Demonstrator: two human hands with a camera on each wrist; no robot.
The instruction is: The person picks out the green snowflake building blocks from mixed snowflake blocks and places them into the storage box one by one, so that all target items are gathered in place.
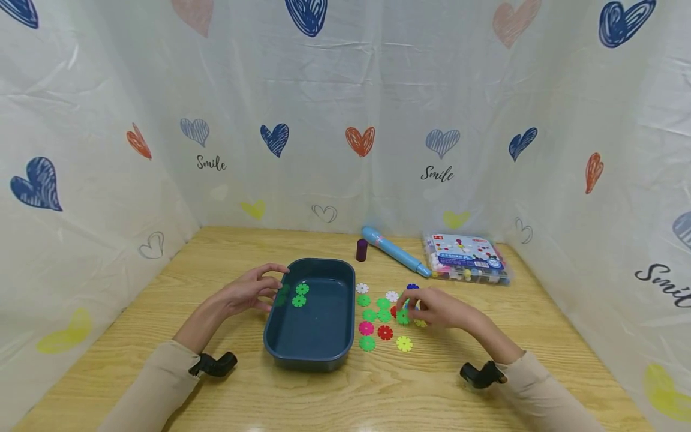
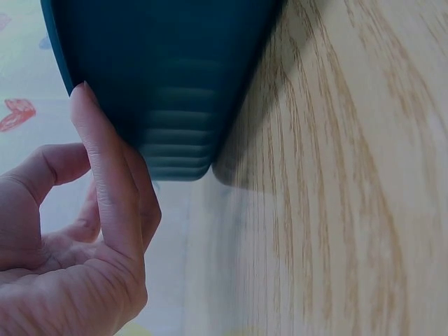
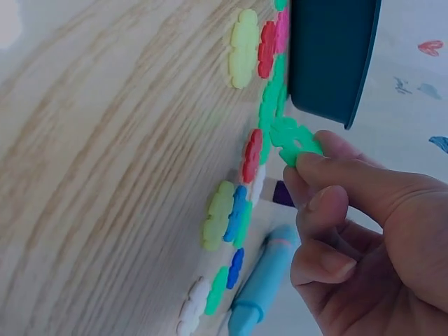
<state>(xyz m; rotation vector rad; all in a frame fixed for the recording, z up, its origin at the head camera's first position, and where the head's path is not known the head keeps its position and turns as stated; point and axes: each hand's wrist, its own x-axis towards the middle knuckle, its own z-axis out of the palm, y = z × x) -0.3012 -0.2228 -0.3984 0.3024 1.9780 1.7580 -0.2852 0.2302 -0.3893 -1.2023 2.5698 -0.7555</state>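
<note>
Right wrist: fingers (image 3: pixel 329 175) pinch green disc (image 3: pixel 297 140) (head view unclear).

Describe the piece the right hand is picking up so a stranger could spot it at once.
Start at the dark blue plastic tray on the wooden table; right of it lie scattered flat plastic snowflake discs. The right hand pinches a green snowflake disc, the only one lifted off the table.

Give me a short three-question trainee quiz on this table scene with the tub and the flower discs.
1. True or false: the right hand pinches a green disc.
2. What colour are the discs inside the tub?
3. The left hand is: A) touching the tub's side, B) holding the blue pen, C) inside the tub.

Key: 1 true; 2 green; 3 A.
</note>
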